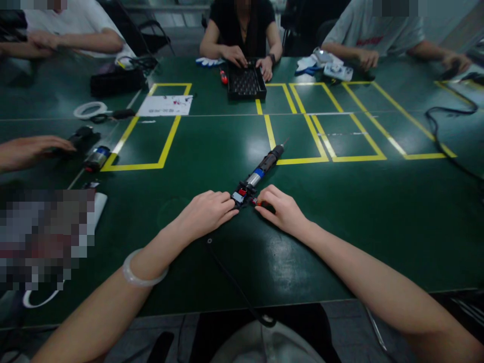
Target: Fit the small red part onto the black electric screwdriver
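Note:
A slim electric tool (260,171) with a silver and blue barrel and a black tip lies slantwise on the dark green table (212,151). Its near end (240,194) carries black, red and blue parts. My left hand (206,212), fingers curled, presses against that near end from the left. My right hand (282,209) pinches a small red part (258,202) just right of the same end. A pale bangle (141,275) sits on my left wrist. A black cable (234,282) runs from the tool's end toward me.
Yellow tape rectangles (151,126) mark the table. Opposite, a person's hands rest on a black tray (245,83). At left, another person's hand (30,150) holds a similar tool (96,157). A white sheet (165,105), a tape roll (89,109) and a black cable (446,126) lie around.

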`<state>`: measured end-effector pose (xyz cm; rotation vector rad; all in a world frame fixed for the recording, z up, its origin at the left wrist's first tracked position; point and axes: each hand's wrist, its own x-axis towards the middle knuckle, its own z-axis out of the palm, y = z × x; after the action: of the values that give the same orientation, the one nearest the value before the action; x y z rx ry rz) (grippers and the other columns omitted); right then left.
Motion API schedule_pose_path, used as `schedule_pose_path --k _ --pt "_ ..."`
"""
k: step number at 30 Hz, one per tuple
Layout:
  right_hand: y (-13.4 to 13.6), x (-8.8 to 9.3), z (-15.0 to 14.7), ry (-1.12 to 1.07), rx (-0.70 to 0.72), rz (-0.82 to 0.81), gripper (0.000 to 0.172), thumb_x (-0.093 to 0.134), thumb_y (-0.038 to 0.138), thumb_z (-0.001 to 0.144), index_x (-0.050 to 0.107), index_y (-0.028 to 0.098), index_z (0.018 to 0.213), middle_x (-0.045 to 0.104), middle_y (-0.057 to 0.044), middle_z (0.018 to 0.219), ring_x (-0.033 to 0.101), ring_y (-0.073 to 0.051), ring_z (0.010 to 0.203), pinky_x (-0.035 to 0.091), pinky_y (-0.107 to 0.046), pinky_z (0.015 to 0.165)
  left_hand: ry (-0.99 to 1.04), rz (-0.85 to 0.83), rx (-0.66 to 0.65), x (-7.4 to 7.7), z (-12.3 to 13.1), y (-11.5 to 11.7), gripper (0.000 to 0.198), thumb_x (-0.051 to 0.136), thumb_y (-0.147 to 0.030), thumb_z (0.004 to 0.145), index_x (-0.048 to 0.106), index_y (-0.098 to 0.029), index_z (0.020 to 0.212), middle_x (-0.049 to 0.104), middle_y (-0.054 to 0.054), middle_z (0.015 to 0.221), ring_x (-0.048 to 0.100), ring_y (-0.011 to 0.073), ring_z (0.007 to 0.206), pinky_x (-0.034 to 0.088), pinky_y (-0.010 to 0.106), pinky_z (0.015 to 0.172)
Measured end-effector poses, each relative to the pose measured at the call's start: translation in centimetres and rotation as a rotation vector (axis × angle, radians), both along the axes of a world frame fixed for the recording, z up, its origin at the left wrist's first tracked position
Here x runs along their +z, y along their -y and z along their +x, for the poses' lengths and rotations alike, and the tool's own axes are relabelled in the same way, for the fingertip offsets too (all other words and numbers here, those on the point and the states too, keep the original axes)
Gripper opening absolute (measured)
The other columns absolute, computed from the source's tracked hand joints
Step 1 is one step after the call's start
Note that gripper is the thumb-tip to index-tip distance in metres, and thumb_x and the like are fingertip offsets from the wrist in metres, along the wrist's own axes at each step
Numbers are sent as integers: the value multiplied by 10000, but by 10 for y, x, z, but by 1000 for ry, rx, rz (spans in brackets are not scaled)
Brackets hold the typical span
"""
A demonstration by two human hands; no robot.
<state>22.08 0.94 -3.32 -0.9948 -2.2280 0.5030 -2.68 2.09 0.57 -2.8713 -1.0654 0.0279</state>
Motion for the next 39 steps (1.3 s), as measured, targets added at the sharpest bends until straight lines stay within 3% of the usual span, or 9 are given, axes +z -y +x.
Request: schedule_pose_path --k 9,14,19,23,32,39 --pt "1 -2 -6 271 -31 271 158 509 274 993 632 181 959 638 -92 912 574 -212 828 419 -328 692 18 -15 -64 -1 5 3 361 394 -398 1022 640 -167 892 638 68 897 592 186 792 399 322 687" --pt "1 -3 -3 151 31 172 143 503 227 984 625 185 1045 663 -97 1006 610 -215 927 487 -335 806 32 -23 85 2 12 13 359 404 -415 1006 650 -169 918 658 90 905 623 206 823 414 320 666" --pt "2 -5 -2 101 28 117 202 467 176 975 631 175 1093 672 -113 1048 632 -228 983 526 -361 861 25 -22 385 1 26 24 601 375 -684 930 668 -159 918 689 129 851 667 269 762 353 317 539" --pt "4 -4 -5 75 17 79 228 477 151 952 639 167 1112 672 -124 1068 640 -238 1007 547 -380 886 -1 -23 515 2 36 21 691 346 -735 909 699 -141 932 711 157 847 683 309 750 348 320 539" --pt "6 -1 -11 62 27 -24 398 516 105 899 560 191 1285 628 -125 1199 608 -253 1114 535 -418 955 -28 -15 550 4 33 9 701 296 -709 937 739 -166 920 731 150 843 694 314 792 340 310 554" --pt "4 2 -9 126 40 -19 257 506 145 938 602 164 1176 636 -115 1108 611 -230 1021 528 -365 880 -78 -10 640 4 15 -10 774 259 -777 897 746 -176 916 716 161 799 685 340 767 361 307 575"
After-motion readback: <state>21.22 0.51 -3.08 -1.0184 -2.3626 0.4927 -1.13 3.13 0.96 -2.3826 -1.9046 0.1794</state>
